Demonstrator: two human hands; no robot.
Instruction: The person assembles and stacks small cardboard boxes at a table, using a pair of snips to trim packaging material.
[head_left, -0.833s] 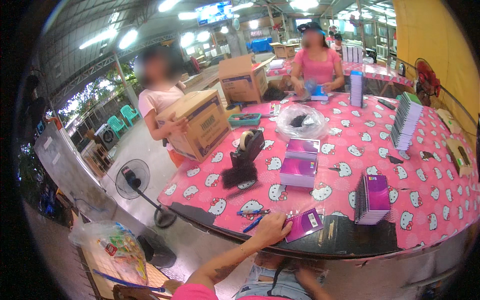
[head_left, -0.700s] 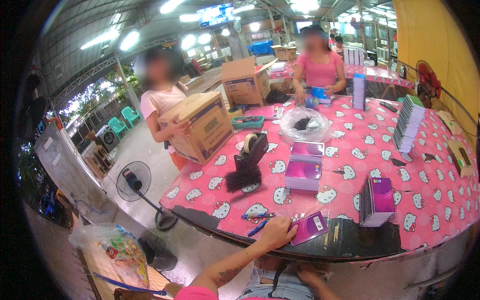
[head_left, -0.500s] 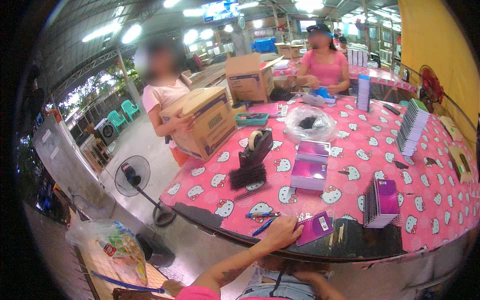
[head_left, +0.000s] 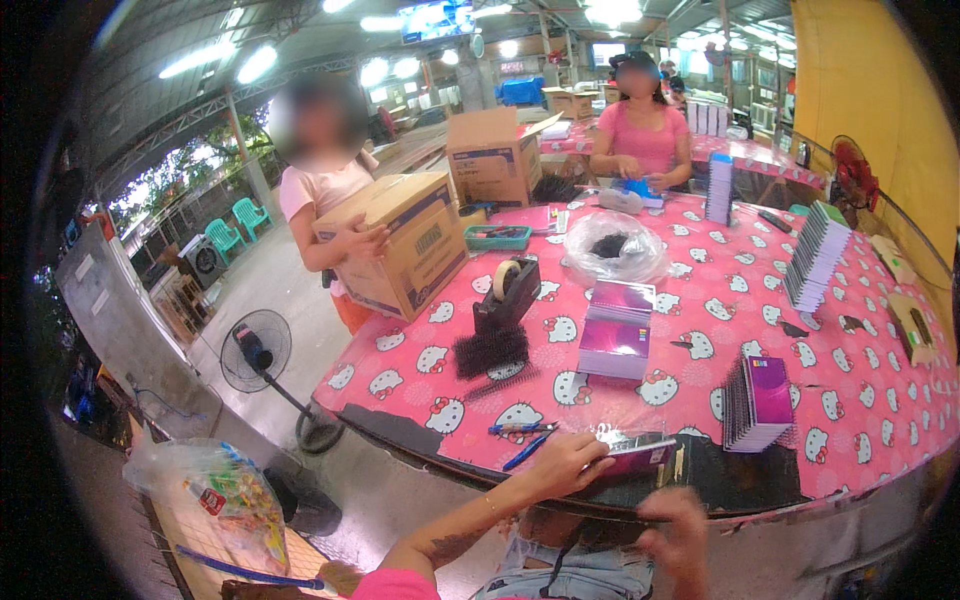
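Here, left hand point(head_left: 566, 466) holding notebook point(head_left: 641, 459), right hand point(head_left: 677, 537) nearby.

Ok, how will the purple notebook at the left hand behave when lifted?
The purple notebook probably stays fairly stiff: its edge looks straight with the left hand at one end. It's likely light, being small and thin.

Dark lettering point(head_left: 430, 237) on carton point(head_left: 434, 268), small mark point(head_left: 758, 364) on notebooks point(head_left: 773, 397)

Place: workshop | metal roof point(head_left: 140, 92), cartons point(head_left: 430, 245), tape dispenser point(head_left: 505, 308), stacked spiral notebooks point(head_left: 614, 350)
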